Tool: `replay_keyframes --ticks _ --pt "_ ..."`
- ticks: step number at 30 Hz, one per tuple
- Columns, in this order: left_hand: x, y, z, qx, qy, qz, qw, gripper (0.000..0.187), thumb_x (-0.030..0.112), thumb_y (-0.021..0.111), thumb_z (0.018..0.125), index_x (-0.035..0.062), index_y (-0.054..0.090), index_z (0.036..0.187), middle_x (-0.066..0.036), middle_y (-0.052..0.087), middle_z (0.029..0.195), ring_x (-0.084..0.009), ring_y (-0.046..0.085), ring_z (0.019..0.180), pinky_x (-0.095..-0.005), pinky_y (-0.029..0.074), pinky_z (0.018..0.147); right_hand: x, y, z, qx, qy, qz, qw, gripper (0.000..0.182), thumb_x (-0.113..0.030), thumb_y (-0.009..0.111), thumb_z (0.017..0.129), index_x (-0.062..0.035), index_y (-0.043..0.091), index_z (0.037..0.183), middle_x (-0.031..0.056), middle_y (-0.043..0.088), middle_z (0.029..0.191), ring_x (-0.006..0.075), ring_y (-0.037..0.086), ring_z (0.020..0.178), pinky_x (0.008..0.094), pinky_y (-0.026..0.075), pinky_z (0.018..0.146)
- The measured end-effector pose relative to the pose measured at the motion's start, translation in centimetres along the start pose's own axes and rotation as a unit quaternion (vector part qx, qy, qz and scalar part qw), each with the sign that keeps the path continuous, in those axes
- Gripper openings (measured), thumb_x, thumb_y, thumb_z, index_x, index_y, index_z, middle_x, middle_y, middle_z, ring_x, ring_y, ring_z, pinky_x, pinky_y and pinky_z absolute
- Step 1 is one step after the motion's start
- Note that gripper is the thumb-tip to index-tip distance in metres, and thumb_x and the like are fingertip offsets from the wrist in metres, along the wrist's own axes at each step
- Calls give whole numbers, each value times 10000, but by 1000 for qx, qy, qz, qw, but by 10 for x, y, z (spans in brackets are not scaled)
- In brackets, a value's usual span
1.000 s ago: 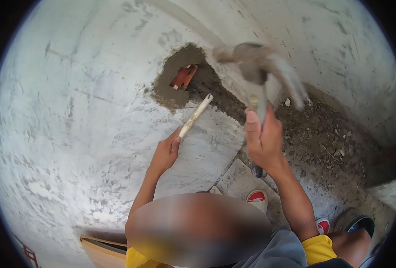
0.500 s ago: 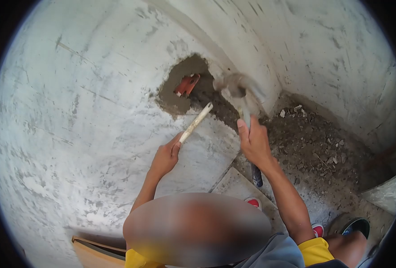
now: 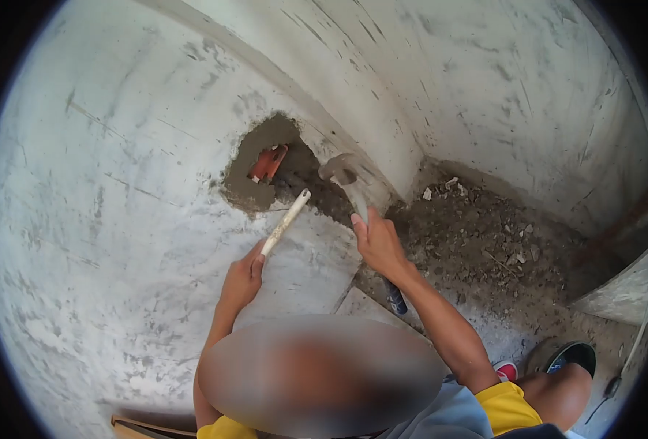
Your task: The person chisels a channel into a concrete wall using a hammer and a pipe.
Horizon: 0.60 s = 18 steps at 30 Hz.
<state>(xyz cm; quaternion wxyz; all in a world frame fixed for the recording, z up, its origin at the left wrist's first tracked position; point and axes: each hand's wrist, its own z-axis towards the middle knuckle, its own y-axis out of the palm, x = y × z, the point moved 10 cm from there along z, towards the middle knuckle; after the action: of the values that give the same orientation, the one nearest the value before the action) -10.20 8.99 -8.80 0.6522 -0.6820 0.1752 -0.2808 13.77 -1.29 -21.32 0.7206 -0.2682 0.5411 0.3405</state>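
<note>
A white plastic pipe (image 3: 286, 223) is gripped near its lower end by my left hand (image 3: 242, 278), fingers closed around it. Its notched upper end points at the ragged hole (image 3: 247, 183) broken in the wall. Inside the hole shows an orange-red box (image 3: 268, 163). My right hand (image 3: 382, 245) is closed on the handle of a hammer (image 3: 358, 199). The hammer's head, smeared by motion, is up and to the right of the pipe's tip, apart from it. The dark butt of the handle sticks out below my hand.
Rubble and dirt (image 3: 477, 234) cover the floor in the corner at right. A pale curved panel (image 3: 620, 289) and a thin cable (image 3: 635, 344) are at the right edge. A wooden-edged object (image 3: 144, 428) lies bottom left. A blurred oval hides the lower middle.
The camera view has shifted, so wall, hole and hands appear lower and further left. The hammer's head has come slightly nearer the pipe's tip. Both hands keep their holds.
</note>
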Motion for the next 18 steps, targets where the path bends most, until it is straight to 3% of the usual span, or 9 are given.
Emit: replay_keyframes --ticks 2,7,8,10,11,13,17,18 --pt "3 -3 3 10 14 -4 1000 391 241 447 1035 111 538 1393 -261 617 813 -453 624 763 -425 492 699 -23 -21 -3 4 12 29 999 325 -218 533 999 94 501 1081 292 602 692 517 603 681 524 462 596" --pt "7 -1 1 -1 -12 -7 1000 387 212 448 1032 99 541 1390 -232 549 702 -384 569 612 -407 470 638 -94 -67 -28 144 -103 175 968 321 -207 524 998 103 508 1082 267 612 689 504 617 667 495 480 595" --pt "6 0 1 -2 -12 -6 1000 387 212 448 1032 99 541 1390 -232 549 702 -384 569 612 -407 470 638 -88 -59 -28 144 -101 176 968 321 -207 524 998 103 508 1082 267 612 689 504 617 667 495 480 595" --pt "4 -1 1 -2 -15 -11 1000 388 216 446 1034 98 542 1391 -233 548 702 -377 571 611 -404 474 639 -78 -39 -35 191 -192 80 959 312 -203 522 1000 102 504 1063 271 618 698 504 624 670 496 479 586" --pt "6 -2 1 -4 -12 -11 1000 388 216 446 1034 98 542 1391 -233 548 702 -377 571 611 -404 474 639 -57 -25 -31 194 -191 78 959 312 -203 522 1000 102 504 1063 271 618 698 504 624 670 496 479 586" --pt "11 -3 1 -3 -3 4 1000 389 228 443 1040 104 543 1394 -221 559 700 -356 570 607 -395 479 649 7 34 -9 -37 2 -30 999 304 -205 520 1003 96 498 1036 279 613 689 507 624 674 501 473 577" --pt "8 0 0 12 30 -4 999 391 236 439 1043 103 541 1396 -218 563 711 -349 565 622 -386 482 664 12 1 -11 -16 51 35 998 295 -209 519 1006 86 501 996 291 608 685 513 625 686 509 468 579" --pt "9 1 1 11 21 -9 1000 390 233 440 1042 104 539 1397 -222 562 719 -350 566 633 -385 483 671 -9 -15 -10 13 8 57 998 298 -209 519 1006 88 507 993 293 608 685 506 630 686 513 467 582"
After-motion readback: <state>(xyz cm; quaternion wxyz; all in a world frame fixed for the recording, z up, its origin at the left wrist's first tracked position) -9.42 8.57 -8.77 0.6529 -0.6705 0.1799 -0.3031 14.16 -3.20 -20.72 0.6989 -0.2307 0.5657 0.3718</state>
